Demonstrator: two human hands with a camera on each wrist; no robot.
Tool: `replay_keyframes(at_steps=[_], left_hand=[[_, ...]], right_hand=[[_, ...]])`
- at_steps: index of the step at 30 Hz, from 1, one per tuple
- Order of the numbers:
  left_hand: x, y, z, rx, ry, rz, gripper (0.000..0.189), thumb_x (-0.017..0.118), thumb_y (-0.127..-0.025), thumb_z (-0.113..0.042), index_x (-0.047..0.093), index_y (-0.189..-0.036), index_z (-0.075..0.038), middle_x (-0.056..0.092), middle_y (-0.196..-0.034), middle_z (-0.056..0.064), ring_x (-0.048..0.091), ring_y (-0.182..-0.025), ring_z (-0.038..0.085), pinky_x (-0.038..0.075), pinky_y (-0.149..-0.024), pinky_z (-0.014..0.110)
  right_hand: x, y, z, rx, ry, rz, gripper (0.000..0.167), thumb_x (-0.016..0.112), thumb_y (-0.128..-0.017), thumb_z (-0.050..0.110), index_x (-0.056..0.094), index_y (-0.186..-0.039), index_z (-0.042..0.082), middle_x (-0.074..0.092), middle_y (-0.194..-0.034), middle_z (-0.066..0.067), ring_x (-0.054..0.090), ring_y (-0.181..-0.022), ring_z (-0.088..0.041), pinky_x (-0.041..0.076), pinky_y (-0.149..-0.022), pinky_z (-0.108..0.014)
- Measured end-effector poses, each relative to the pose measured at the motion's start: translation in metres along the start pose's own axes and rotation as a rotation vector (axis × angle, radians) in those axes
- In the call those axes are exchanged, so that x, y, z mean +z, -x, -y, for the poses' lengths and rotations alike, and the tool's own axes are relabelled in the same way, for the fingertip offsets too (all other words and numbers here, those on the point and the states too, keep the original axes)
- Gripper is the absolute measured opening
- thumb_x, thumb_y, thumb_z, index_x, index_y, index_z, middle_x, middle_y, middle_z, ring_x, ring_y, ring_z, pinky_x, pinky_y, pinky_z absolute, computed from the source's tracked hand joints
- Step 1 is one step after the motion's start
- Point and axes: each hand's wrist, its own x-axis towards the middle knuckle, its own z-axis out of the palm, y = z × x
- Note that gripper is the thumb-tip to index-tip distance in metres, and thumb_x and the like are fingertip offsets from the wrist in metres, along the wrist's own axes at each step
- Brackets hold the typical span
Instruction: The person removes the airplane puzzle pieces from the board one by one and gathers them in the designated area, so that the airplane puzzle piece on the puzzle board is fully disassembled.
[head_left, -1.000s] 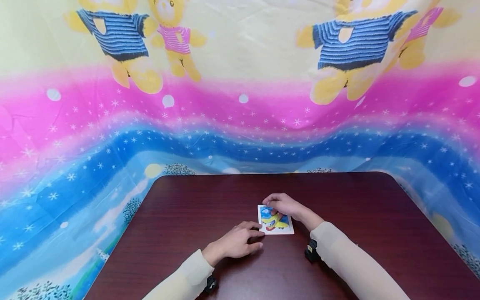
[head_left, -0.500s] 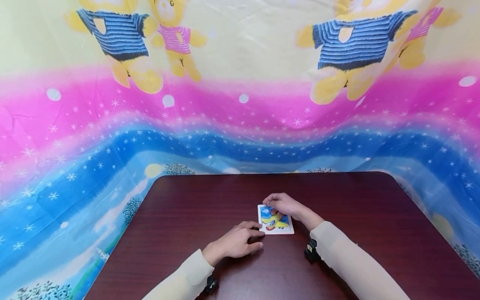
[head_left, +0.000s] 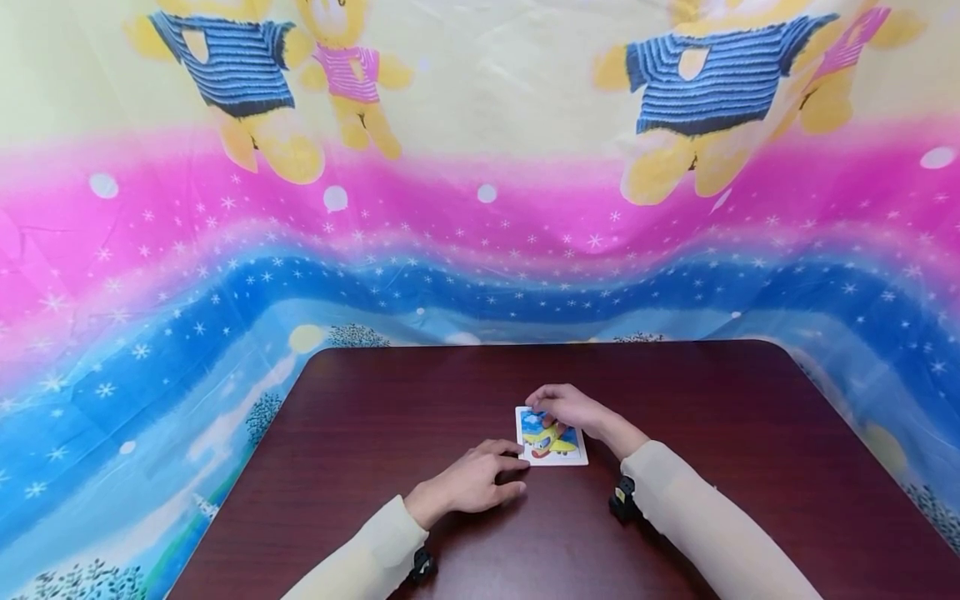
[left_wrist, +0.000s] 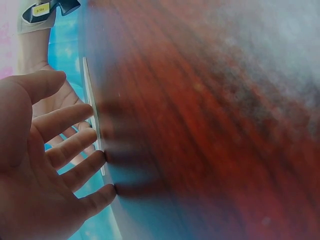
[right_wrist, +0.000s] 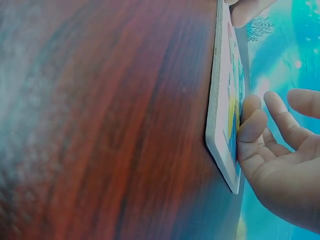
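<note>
A small square picture card (head_left: 557, 454) with a white border lies flat on the table. Its picture is a yellow airplane on a blue sky, and the right wrist view shows the card's thick edge (right_wrist: 216, 110). The left hand (head_left: 476, 479) has its fingers stretched loosely toward the card's left edge, fingertips right at the border. Over the upper part of the card is the right hand (head_left: 576, 410), covering some of the picture. In the right wrist view its little-finger side (right_wrist: 252, 127) rests on the card, while thumb and forefinger stay apart with nothing between them.
The dark red-brown wooden table (head_left: 405, 392) has rounded far corners. Behind it hangs a cloth backdrop (head_left: 480, 242) printed with bears, snowflakes and coloured bands. A black wrist camera (head_left: 622, 500) sits under the right sleeve, another camera (head_left: 423, 565) under the left.
The head view has tilted very slightly, shifting the whole scene a few pixels upward. Both hands and the picture card keep their places relative to each other.
</note>
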Motion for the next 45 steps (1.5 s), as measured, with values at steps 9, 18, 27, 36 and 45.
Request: replay_keyframes(at_steps=[9, 18, 27, 36, 45], left_hand=[[-0.0004, 0.0003, 0.0001, 0.007, 0.0, 0.0, 0.043, 0.058, -0.099, -0.043, 0.064, -0.136, -0.022, 0.053, -0.147, -0.001, 0.047, -0.139, 0.02, 0.044, -0.11, 0.046], [-0.0009, -0.0002, 0.0002, 0.01, 0.003, 0.003, 0.043, 0.057, -0.1, -0.043, 0.063, -0.137, -0.022, 0.052, -0.148, 0.0, 0.046, -0.14, 0.02, 0.043, -0.111, 0.046], [-0.0006, 0.0, 0.001, 0.012, 0.01, 0.01, 0.044, 0.056, -0.1, -0.043, 0.062, -0.138, -0.022, 0.052, -0.149, 0.0, 0.045, -0.14, 0.02, 0.043, -0.112, 0.046], [0.0001, 0.0006, 0.0015, 0.008, 0.009, 0.012, 0.045, 0.056, -0.1, -0.044, 0.062, -0.138, -0.022, 0.051, -0.149, 0.0, 0.045, -0.14, 0.02, 0.043, -0.112, 0.046], [-0.0003, 0.0008, 0.0012, 0.007, 0.007, 0.007, 0.045, 0.056, -0.1, -0.044, 0.062, -0.138, -0.022, 0.051, -0.149, -0.001, 0.045, -0.14, 0.02, 0.043, -0.112, 0.046]], right_hand=[[0.0015, 0.0001, 0.0027, 0.01, 0.046, -0.008, 0.03, 0.049, -0.105, 0.022, 0.064, -0.125, 0.006, 0.065, -0.113, -0.013, 0.062, -0.084, -0.022, 0.049, -0.061, -0.03], [0.0025, -0.0006, 0.0055, 0.031, 0.052, -0.025, 0.027, 0.05, -0.104, 0.02, 0.066, -0.122, 0.007, 0.066, -0.11, -0.012, 0.06, -0.081, -0.022, 0.048, -0.06, -0.03], [0.0029, -0.0006, 0.0069, 0.022, 0.067, -0.024, 0.028, 0.05, -0.105, 0.022, 0.066, -0.122, 0.007, 0.065, -0.107, -0.012, 0.059, -0.079, -0.022, 0.048, -0.059, -0.03], [0.0027, -0.0012, 0.0056, 0.016, 0.075, -0.03, 0.026, 0.052, -0.104, 0.021, 0.067, -0.12, 0.008, 0.066, -0.103, -0.012, 0.058, -0.075, -0.022, 0.046, -0.057, -0.031], [0.0036, -0.0013, 0.007, 0.016, 0.068, -0.007, 0.025, 0.053, -0.103, 0.021, 0.066, -0.12, 0.009, 0.065, -0.101, -0.01, 0.057, -0.075, -0.022, 0.044, -0.056, -0.03]])
